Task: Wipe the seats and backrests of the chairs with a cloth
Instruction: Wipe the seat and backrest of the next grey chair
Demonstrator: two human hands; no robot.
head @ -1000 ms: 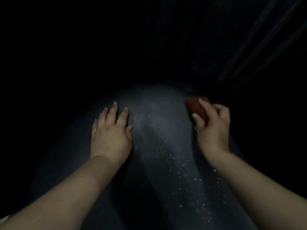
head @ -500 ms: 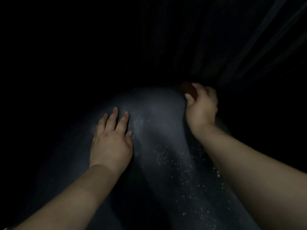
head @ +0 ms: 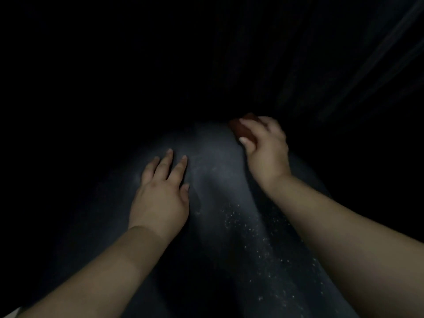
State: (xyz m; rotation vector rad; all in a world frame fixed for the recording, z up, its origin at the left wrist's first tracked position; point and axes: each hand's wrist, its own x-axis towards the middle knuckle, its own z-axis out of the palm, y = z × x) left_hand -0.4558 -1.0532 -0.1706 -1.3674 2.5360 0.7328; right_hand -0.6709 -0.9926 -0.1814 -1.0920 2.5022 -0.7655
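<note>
your right hand (head: 267, 154) has its fingers curled and clamped on the reddish-brown cloth (head: 243, 129), at the far edge of the dark, dusty chair surface (head: 220, 180). your left hand (head: 161, 193) rests flat on that surface, fingers straight and slightly apart.

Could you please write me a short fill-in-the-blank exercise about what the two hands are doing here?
1. The reddish-brown cloth is gripped by the ____ hand.
2. The left hand lies ____ on the dark chair surface, fingers straight.
3. Pale ____ dot the surface between the forearms.

Missing words: right; flat; specks
</note>
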